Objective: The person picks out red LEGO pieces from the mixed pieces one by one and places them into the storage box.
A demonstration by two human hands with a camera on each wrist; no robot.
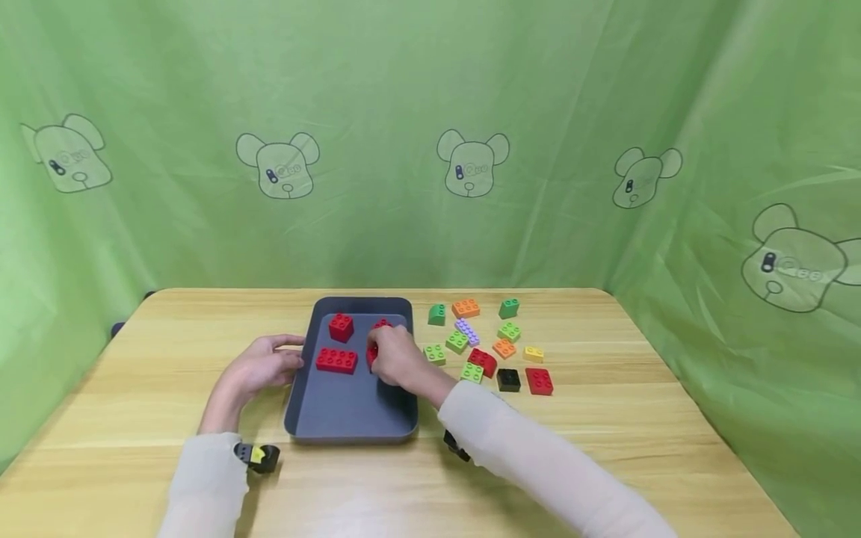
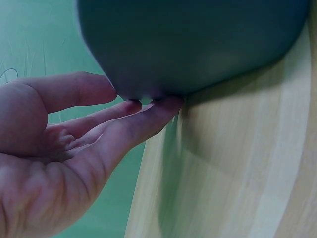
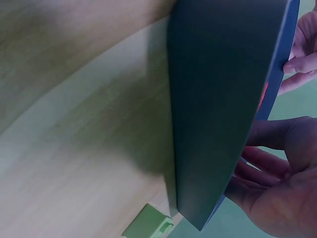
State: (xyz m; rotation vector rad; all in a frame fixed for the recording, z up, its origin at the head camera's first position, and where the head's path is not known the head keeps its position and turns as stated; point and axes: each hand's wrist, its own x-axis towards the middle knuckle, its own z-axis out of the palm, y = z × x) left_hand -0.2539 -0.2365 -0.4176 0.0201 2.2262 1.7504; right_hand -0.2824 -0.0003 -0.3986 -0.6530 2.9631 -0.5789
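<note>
A dark grey tray (image 1: 351, 431) lies on the table with red toy bricks in it. A tall square red brick (image 1: 341, 328) stands toward the back, and a long red brick (image 1: 336, 361) lies in front of it. My right hand (image 1: 398, 359) reaches over the tray's right wall and pinches another red brick (image 1: 372, 354), mostly covered by the fingers. In the right wrist view, the tray wall (image 3: 218, 109) hides that brick. My left hand (image 1: 264, 364) touches the tray's left side with extended fingertips; the left wrist view shows these fingers (image 2: 148, 116) against the wall.
Right of the tray lie several loose bricks, among them an orange brick (image 1: 466, 307), a purple brick (image 1: 467, 331), a black brick (image 1: 508, 380) and a flat red brick (image 1: 539, 381). A green curtain (image 1: 377, 224) hangs behind the wooden table (image 1: 605, 448).
</note>
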